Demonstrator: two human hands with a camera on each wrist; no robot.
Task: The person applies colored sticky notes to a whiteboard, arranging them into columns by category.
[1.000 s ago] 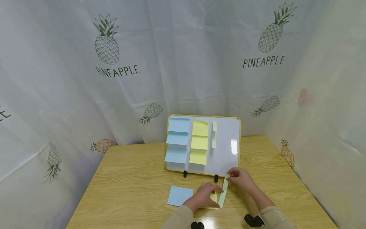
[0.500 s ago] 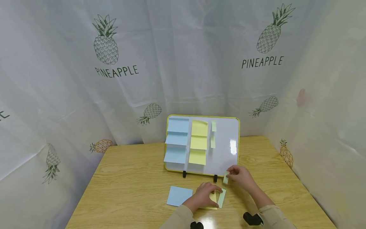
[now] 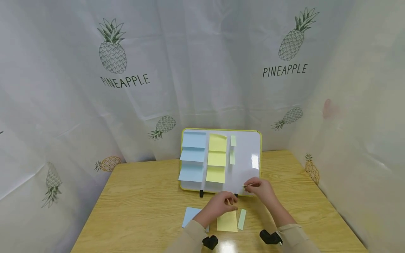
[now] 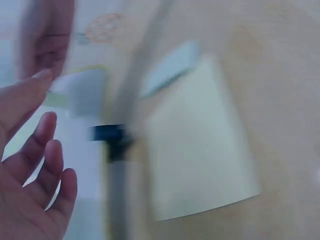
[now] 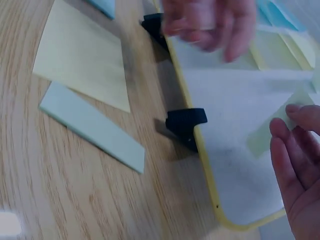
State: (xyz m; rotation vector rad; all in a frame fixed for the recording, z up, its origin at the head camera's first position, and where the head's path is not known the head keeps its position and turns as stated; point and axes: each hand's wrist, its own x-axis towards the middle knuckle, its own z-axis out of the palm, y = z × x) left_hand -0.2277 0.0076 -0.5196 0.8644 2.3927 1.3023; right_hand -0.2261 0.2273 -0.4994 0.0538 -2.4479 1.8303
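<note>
My right hand [image 3: 262,189] pinches a narrow light-green sticky note [image 5: 272,127] between thumb and fingers, just in front of the whiteboard's lower right part. Seen in the head view, my left hand [image 3: 219,205] hovers above the yellow sticky note pad [image 3: 227,223] with bent, spread fingers and nothing in them. The narrow green pad [image 3: 242,219] lies right of the yellow one. A blue pad [image 3: 190,215], partly hidden by my left forearm, lies to the left. The whiteboard [image 3: 245,158] bears three blue notes [image 3: 192,154], three yellow notes [image 3: 216,159] and two green strips [image 3: 232,158].
The yellow-framed board leans back on black feet [image 3: 201,193] upon a wooden table [image 3: 139,196]. Behind and at the sides hangs a white curtain [image 3: 205,70] printed with pineapples. A black wrist device [image 3: 269,237] sits by my right sleeve.
My right hand has pulled the green note off its pad and raised it toward the board. My left hand has lifted from beside the pads, moving up and slightly left.
</note>
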